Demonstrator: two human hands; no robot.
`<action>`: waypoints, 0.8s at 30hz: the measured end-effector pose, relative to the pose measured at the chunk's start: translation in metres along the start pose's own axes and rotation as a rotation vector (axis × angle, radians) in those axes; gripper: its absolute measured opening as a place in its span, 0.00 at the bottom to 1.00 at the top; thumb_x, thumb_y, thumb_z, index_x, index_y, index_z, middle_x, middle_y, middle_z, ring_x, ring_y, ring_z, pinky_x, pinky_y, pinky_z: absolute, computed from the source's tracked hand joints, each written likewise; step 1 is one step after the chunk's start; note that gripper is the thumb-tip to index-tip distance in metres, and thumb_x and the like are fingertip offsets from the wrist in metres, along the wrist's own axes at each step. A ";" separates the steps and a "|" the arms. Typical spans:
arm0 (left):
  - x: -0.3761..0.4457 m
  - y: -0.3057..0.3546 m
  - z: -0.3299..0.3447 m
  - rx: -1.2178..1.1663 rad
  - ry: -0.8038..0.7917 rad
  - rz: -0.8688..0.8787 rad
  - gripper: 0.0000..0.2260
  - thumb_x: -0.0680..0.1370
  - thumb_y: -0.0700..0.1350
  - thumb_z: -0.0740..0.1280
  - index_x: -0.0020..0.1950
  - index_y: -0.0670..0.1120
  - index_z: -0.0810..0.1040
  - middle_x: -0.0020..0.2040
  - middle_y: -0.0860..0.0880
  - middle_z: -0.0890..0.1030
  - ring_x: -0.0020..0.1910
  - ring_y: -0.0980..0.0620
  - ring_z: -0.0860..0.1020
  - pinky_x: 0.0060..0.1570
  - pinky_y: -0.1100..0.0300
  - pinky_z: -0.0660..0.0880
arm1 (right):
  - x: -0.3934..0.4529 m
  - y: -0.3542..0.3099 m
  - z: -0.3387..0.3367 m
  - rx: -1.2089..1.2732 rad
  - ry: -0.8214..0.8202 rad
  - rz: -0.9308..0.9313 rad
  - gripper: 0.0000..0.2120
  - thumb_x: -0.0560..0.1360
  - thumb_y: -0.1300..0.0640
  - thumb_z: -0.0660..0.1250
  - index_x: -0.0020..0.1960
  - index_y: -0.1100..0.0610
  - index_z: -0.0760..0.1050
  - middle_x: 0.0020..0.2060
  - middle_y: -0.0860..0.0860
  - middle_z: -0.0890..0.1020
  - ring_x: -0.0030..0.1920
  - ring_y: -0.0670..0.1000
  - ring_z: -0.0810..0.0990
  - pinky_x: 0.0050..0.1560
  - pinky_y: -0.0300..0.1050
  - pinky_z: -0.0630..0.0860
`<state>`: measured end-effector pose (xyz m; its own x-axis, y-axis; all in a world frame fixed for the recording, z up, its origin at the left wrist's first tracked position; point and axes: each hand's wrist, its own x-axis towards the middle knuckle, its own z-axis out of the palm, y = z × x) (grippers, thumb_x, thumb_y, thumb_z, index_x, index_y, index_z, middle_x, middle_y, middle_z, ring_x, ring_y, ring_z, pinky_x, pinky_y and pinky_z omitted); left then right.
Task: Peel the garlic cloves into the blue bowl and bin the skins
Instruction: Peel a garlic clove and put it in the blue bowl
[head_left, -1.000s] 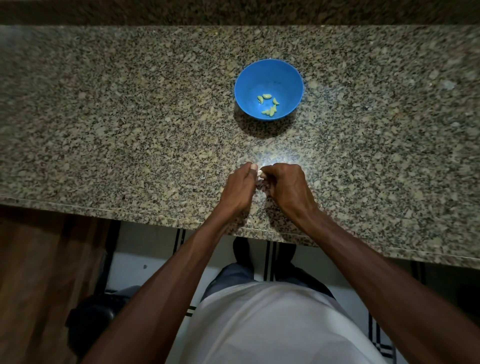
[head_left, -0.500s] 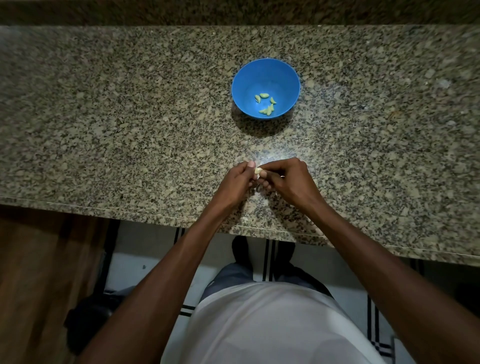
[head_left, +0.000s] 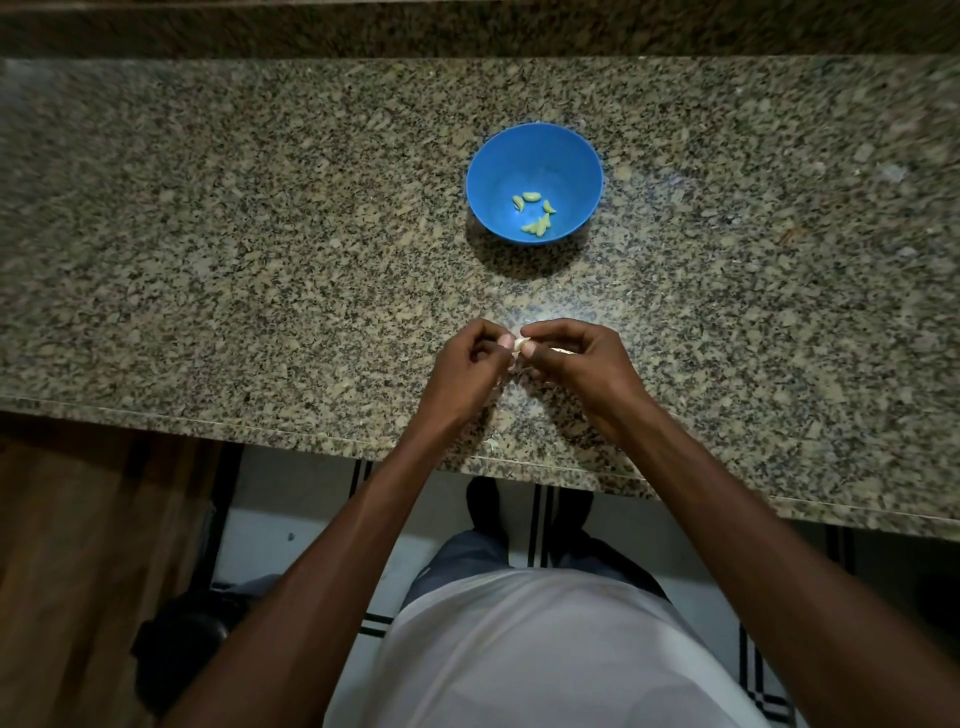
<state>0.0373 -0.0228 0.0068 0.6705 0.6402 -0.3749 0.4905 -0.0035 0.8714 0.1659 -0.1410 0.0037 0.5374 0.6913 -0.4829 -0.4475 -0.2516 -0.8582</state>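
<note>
Granite counter (head_left: 260, 260), hands (head_left: 519, 358) pinching garlic clove (head_left: 521, 344)

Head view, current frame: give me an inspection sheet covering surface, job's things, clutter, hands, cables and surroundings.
Surface: speckled granite countertop, dimly lit, with a bright glare patch just beyond the hands.
Job's things: blue bowl stands upright beyond the hands, holding a few peeled cloves; one garlic clove is pinched between both hands.
Clutter: a small pale scrap, probably skin, near the counter's front edge.
Hands: left hand and right hand meet fingertip to fingertip on the clove, above the counter.
Cables: nothing seen.
Surroundings: tiled floor with dark stripes, wooden panel at lower left; no bin identifiable.
</note>
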 end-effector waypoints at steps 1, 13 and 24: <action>0.001 -0.001 -0.001 -0.009 0.023 0.008 0.04 0.84 0.47 0.68 0.54 0.48 0.80 0.47 0.49 0.84 0.46 0.50 0.83 0.49 0.49 0.82 | 0.000 0.000 0.000 -0.021 0.009 -0.015 0.10 0.74 0.64 0.78 0.55 0.62 0.86 0.48 0.57 0.89 0.48 0.54 0.87 0.47 0.45 0.84; 0.000 0.009 -0.011 0.063 0.046 0.150 0.07 0.76 0.43 0.78 0.53 0.44 0.87 0.47 0.50 0.88 0.46 0.57 0.86 0.48 0.63 0.82 | 0.001 0.001 -0.002 -0.285 0.043 -0.158 0.08 0.74 0.56 0.81 0.52 0.55 0.88 0.45 0.49 0.89 0.46 0.50 0.89 0.49 0.53 0.87; 0.007 0.009 -0.015 -0.409 -0.149 -0.228 0.10 0.78 0.39 0.74 0.57 0.36 0.85 0.53 0.40 0.87 0.50 0.48 0.85 0.52 0.60 0.81 | 0.002 0.000 -0.009 -0.242 0.005 -0.204 0.06 0.77 0.65 0.75 0.54 0.59 0.87 0.46 0.50 0.89 0.45 0.51 0.88 0.46 0.44 0.84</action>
<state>0.0383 -0.0069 0.0170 0.6585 0.4725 -0.5858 0.3952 0.4453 0.8035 0.1739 -0.1459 0.0010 0.6022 0.7413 -0.2964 -0.1471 -0.2619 -0.9538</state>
